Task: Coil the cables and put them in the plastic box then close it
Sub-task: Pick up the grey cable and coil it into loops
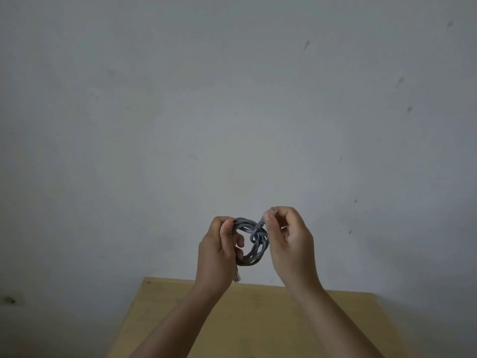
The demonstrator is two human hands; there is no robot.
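Both hands are holding a grey cable (251,241) up in the air above the far edge of a wooden table (258,319), against a plain grey wall (232,99). The cable is sitting in a small coil of several loops between the hands. Left hand (219,250) is gripping the coil's left side, fingers curled round the loops, a clear connector (237,276) hanging below the palm. Right hand (289,241) is pinching the cable's other end at the coil's upper right, thumb and fingertips (269,215) closed on the plug.
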